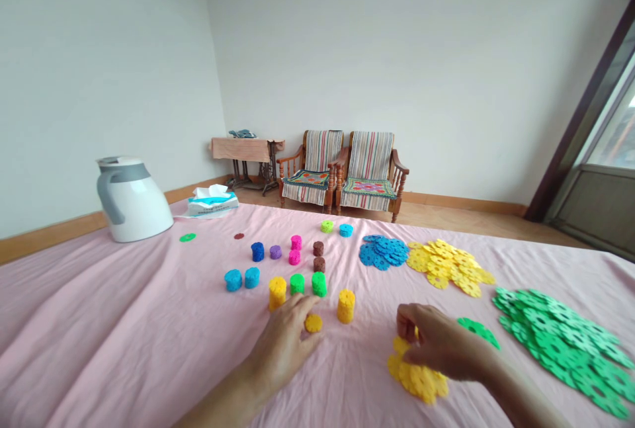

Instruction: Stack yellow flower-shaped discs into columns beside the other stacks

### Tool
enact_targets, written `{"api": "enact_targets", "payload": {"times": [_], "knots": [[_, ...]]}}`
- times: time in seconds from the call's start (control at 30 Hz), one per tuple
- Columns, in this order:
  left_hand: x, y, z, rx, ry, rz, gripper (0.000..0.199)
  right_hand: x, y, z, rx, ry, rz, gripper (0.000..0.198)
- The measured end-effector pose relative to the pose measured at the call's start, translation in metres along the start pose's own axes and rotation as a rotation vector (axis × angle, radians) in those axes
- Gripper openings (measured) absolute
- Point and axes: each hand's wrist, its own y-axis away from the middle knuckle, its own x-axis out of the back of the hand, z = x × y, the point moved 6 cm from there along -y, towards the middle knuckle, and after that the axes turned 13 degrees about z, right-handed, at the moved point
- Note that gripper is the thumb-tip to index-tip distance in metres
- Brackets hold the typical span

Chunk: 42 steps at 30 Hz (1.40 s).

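Note:
Around a low yellow disc stack [313,323] on the cloth, my left hand [280,335] has its thumb and fingers apart; whether they touch it is unclear. A taller yellow stack [277,293] stands just behind that hand, with two green stacks [319,284] beside it. Another yellow stack [346,306] is between my hands. My right hand [431,339] is curled over a loose heap of yellow notched discs [421,382], with a bit of yellow disc showing between thumb and fingers. Next to its wrist lies a green disc [479,331].
Heaps of blue [384,253], yellow [446,266] and green discs [560,342] lie to the right. Several small coloured stacks, including a dark blue stack [257,251], stand mid-table. A white jug [141,206] and tissue pack [213,200] sit at left on the pink cloth [124,322].

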Motion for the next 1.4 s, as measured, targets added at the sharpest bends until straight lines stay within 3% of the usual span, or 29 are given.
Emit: {"api": "enact_targets", "payload": {"times": [0.17, 0.33, 0.47, 0.57, 0.67, 0.8, 1.0, 1.2, 1.4], "knots": [[0.001, 0.000, 0.002, 0.005, 0.027, -0.012, 0.052, 0.003, 0.001, -0.001, 0.016, -0.011, 0.013, 0.016], [-0.001, 0.003, 0.007, 0.029, 0.120, -0.091, 0.058, 0.002, -0.001, -0.027, 0.036, -0.375, 0.027, 0.010], [-0.003, 0.004, 0.009, 0.014, 0.194, -0.143, 0.060, -0.022, -0.001, -0.064, -0.013, -0.721, 0.072, 0.006], [-0.006, 0.004, 0.006, 0.022, 0.253, -0.160, 0.059, -0.045, -0.002, -0.078, -0.093, -0.786, 0.156, 0.007], [-0.008, 0.004, 0.005, 0.020, 0.285, -0.162, 0.054, -0.061, -0.003, -0.083, -0.111, -0.870, 0.205, 0.007], [-0.007, 0.004, 0.008, 0.003, 0.289, -0.167, 0.035, -0.072, -0.004, -0.081, -0.120, -0.938, 0.164, 0.011], [0.000, 0.003, 0.015, -0.058, 0.235, -0.191, 0.031, -0.052, -0.005, -0.067, -0.071, -0.716, 0.250, 0.007], [-0.002, 0.005, 0.013, -0.086, 0.168, -0.231, 0.022, -0.009, -0.015, -0.024, -0.077, -0.501, 0.333, 0.004], [-0.006, 0.005, 0.012, -0.071, 0.162, -0.195, 0.017, 0.014, -0.012, 0.020, -0.021, 0.036, 0.249, 0.009]]}}
